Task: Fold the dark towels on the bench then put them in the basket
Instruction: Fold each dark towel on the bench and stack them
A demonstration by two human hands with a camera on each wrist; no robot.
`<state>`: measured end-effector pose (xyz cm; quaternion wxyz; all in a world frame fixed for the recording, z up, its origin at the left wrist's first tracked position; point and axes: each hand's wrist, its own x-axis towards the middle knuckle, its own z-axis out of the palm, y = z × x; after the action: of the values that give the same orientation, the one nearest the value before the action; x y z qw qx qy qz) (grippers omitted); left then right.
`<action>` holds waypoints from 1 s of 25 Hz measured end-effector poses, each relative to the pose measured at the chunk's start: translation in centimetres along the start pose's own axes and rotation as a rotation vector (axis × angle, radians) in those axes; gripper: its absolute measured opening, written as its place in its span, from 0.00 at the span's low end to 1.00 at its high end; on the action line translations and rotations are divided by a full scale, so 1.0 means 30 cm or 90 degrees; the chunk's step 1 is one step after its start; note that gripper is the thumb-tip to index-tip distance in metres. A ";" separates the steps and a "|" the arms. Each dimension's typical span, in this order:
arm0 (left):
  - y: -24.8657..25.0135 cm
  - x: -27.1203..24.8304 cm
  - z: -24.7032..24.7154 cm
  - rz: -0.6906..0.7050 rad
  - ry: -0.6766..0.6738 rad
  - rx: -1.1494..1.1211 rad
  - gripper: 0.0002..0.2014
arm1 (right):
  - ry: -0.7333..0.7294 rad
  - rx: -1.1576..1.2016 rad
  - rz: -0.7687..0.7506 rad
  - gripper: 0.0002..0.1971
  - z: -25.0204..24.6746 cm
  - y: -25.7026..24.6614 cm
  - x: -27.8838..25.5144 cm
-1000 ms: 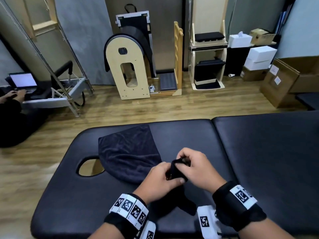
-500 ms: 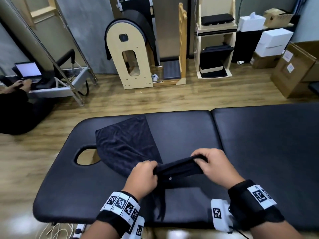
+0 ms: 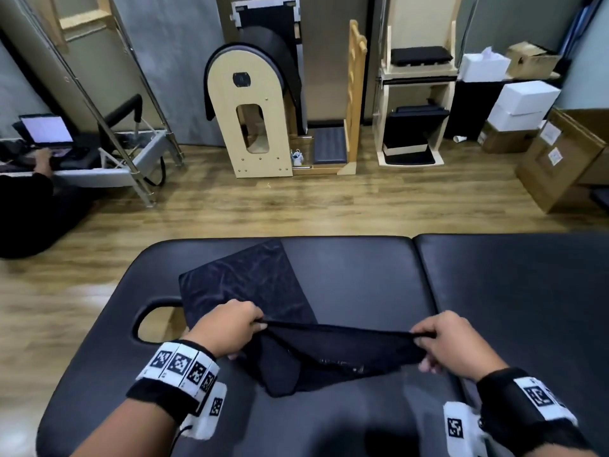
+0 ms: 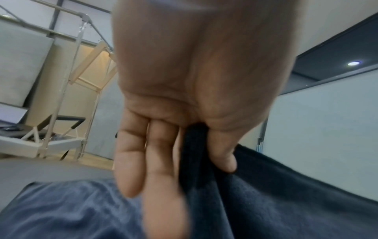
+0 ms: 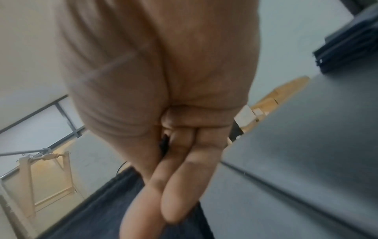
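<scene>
A dark towel (image 3: pixel 333 352) is stretched between my two hands above the black bench (image 3: pixel 362 278). My left hand (image 3: pixel 230 328) pinches its left corner and my right hand (image 3: pixel 445 344) pinches its right corner; the top edge runs taut between them and the cloth hangs down onto the bench. In the left wrist view the thumb clamps the towel (image 4: pixel 204 155) against the fingers. In the right wrist view a sliver of the towel (image 5: pixel 164 143) shows between thumb and fingers. A second dark towel (image 3: pixel 244 285) lies flat on the bench beyond my left hand. No basket is in view.
The bench has a face hole (image 3: pixel 155 321) at its left end and a seam (image 3: pixel 416 258) right of centre. Beyond it on the wood floor stand a wooden barrel apparatus (image 3: pixel 260 120), shelves (image 3: pixel 415 103) and cardboard boxes (image 3: pixel 560 156). A person sits at a laptop (image 3: pixel 46 130) far left.
My hands have drawn apart from a bunched grip at the centre, pulling the towel's edge out straight and wide. The head view has shifted nearer the bench.
</scene>
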<state>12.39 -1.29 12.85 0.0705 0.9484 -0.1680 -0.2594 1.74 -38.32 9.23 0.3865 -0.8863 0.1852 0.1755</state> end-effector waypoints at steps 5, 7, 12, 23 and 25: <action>0.025 0.171 -0.238 -0.039 0.157 -0.369 0.10 | 0.089 0.335 0.093 0.11 -0.017 -0.182 0.211; 0.028 0.242 -0.375 -0.007 0.237 -0.409 0.11 | 0.159 0.372 0.062 0.11 -0.108 -0.311 0.301; 0.080 0.250 -0.886 0.184 0.635 -0.114 0.13 | 0.512 0.277 -0.250 0.07 -0.486 -0.727 0.314; 0.206 0.063 -0.731 0.344 0.729 -0.010 0.10 | 0.673 0.229 -0.334 0.11 -0.534 -0.501 -0.019; 0.244 0.072 -0.560 0.340 0.677 -0.029 0.09 | 0.621 0.180 -0.265 0.11 -0.461 -0.341 -0.044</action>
<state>20.73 -8.10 27.84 0.2281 0.8716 -0.3365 0.2741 7.65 -41.96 25.02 0.3974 -0.8222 0.1858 -0.3627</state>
